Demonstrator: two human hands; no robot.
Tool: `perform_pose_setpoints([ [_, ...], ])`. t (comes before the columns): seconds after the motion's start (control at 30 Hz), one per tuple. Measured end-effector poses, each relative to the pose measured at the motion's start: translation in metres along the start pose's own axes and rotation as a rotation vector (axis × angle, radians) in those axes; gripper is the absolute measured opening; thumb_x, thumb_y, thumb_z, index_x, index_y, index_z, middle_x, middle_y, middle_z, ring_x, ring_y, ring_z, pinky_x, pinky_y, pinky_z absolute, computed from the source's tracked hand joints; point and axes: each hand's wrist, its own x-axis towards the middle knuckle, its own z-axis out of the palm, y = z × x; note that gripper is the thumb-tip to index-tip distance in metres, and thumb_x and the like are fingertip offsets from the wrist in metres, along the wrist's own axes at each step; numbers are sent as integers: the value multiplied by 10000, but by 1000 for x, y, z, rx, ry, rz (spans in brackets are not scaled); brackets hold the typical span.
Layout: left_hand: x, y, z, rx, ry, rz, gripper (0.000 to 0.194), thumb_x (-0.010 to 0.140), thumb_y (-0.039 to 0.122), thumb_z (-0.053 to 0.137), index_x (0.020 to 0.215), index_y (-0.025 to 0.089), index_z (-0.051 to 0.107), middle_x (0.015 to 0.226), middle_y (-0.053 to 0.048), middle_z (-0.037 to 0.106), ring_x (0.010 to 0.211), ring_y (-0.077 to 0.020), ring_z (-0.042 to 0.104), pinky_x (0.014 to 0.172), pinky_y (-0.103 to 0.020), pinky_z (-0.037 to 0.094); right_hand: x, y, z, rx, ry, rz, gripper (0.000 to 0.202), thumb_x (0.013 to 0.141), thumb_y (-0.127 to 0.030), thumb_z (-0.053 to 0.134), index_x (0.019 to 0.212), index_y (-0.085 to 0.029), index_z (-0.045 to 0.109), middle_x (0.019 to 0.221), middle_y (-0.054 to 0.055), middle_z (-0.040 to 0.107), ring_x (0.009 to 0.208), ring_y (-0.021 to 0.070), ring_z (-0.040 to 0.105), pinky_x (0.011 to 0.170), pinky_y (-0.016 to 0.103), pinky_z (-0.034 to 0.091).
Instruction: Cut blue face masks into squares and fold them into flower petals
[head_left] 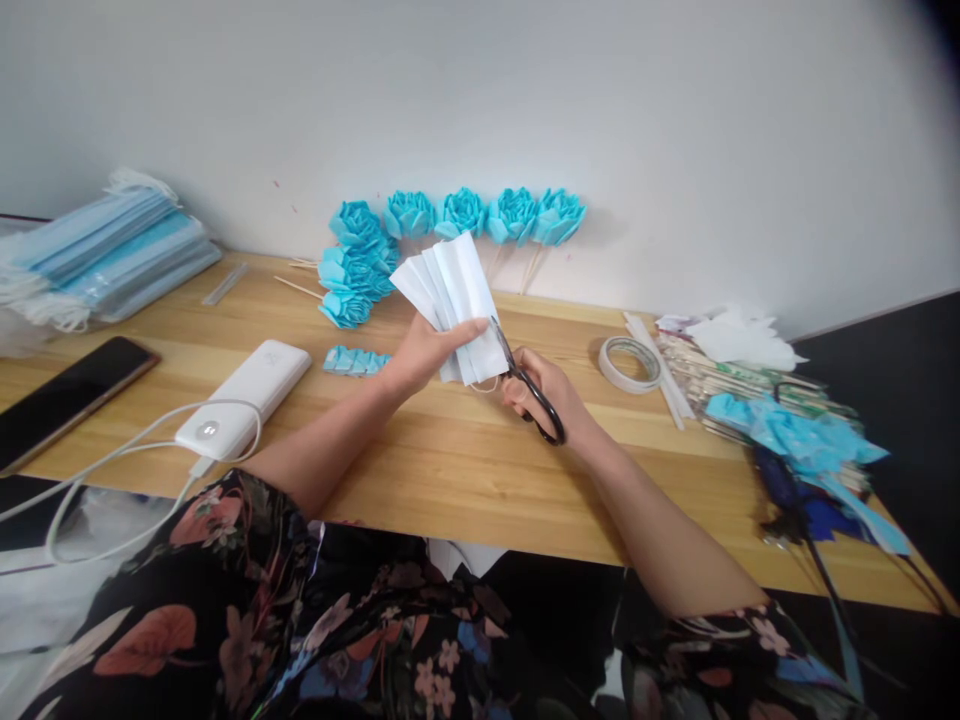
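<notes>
My left hand (429,352) pinches a fanned bunch of white face masks (459,275) over the middle of the table, thumb on top. In my right hand (547,385) is a pair of black-handled scissors (536,400), its blades at the right edge of the masks. A thin ear loop hangs below the masks' lower corner. Just left of my left wrist lies a pleated light blue strip (352,360), partly hidden by the arm. Behind the masks, several blue flowers on sticks (461,212) lean on the wall, and more flowers (349,275) lie in a cluster to the left.
A pile of packed face masks (112,250) lies at the far left, near a phone (71,395) and a white power bank (244,400) with a cable. On the right are a tape roll (630,364), bundled sticks (694,370), white scraps (742,338) and crumpled blue material (799,430).
</notes>
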Motion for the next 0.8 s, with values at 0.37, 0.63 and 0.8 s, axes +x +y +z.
perform_pose_setpoints([
  [0.37,-7,-6,7,12,-57,-16,529,724,439,821,1104,128,626,1145,-139,727,1130,-311,672,980,-432,555,-2,-4,2,97,5,-27,536,777,-724,649,815,-228,449,621,-45,558,478,82,438,453,234,325],
  [0.63,-9,-4,8,-10,-57,-16,504,736,420,815,1107,140,620,1140,-127,724,1112,-307,677,981,-443,556,-4,-5,2,136,19,-40,479,797,-655,679,804,-228,463,580,-55,561,442,70,447,420,208,341],
  [0.8,-9,-3,8,4,-63,-28,508,730,442,812,1089,136,622,1117,-132,726,1091,-312,679,947,-442,569,-4,-7,3,151,36,-24,473,778,-624,716,780,-228,459,548,-67,540,424,65,444,398,196,331],
])
